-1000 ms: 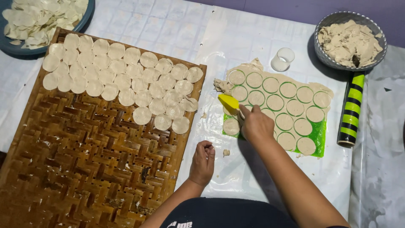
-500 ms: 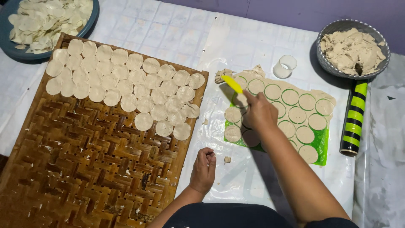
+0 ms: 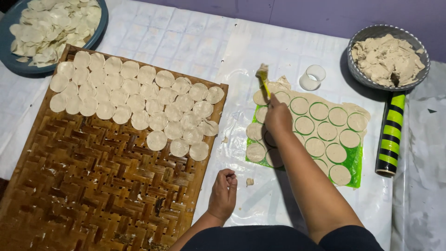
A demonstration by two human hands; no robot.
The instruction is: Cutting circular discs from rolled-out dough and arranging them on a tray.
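Overhead, head view: right hand (image 3: 278, 118) grips a yellow scraper (image 3: 264, 80), fingers closed around it, over the green mat (image 3: 354, 160) of cut dough rounds (image 3: 318, 111). Left hand (image 3: 223, 193) rests loosely curled, holding nothing visible, beside the woven tray (image 3: 93, 195).

two bowls (image 3: 389, 82) (image 3: 18, 69), one woven tray (image 3: 69, 195), one striped roller (image 3: 391, 135)

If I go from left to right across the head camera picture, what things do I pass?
Woven tray with dough rounds → left hand → right hand holding a yellow tool → green sheet → striped rolling pin.
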